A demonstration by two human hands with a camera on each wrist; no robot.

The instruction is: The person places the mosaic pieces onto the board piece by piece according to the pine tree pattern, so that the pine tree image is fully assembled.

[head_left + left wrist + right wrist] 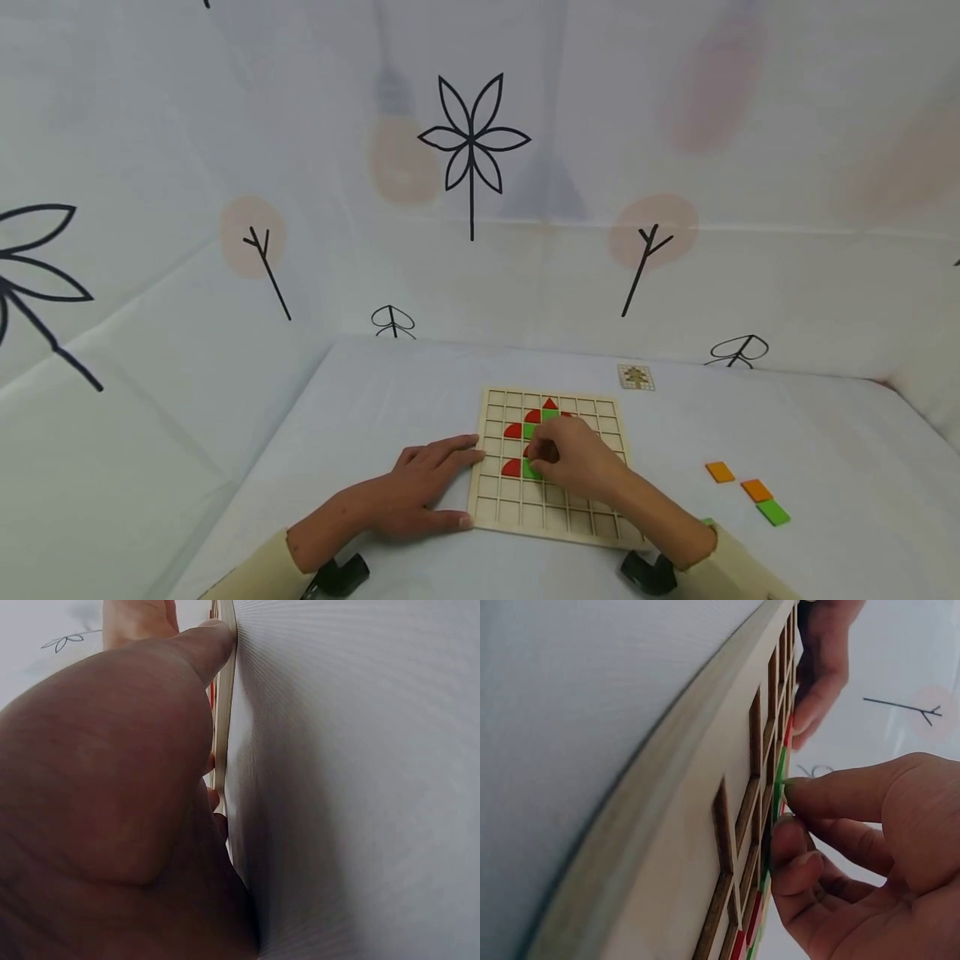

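A square wooden grid board [510, 515] lies flat on the white cloth. Red curved tiles [512, 468] and green square tiles fill several cells in its middle columns, topped by a red triangle [550, 403]. My right hand [577, 458] is over the board, fingers curled, pinching a green square tile [780, 776] at a middle cell; the hand hides part of the tile and pieces behind it. With fingers spread, my left hand [420, 487] rests on the cloth, its fingertips and thumb at the board's left edge. The left wrist view shows the thumb [214, 645] against that edge.
Right of the board lie two orange tiles [720, 472] and a green tile [773, 512]; another green bit peeks out by the right sleeve. A small card with a tree pattern [636, 377] lies behind the board. Patterned white cloth walls surround the table.
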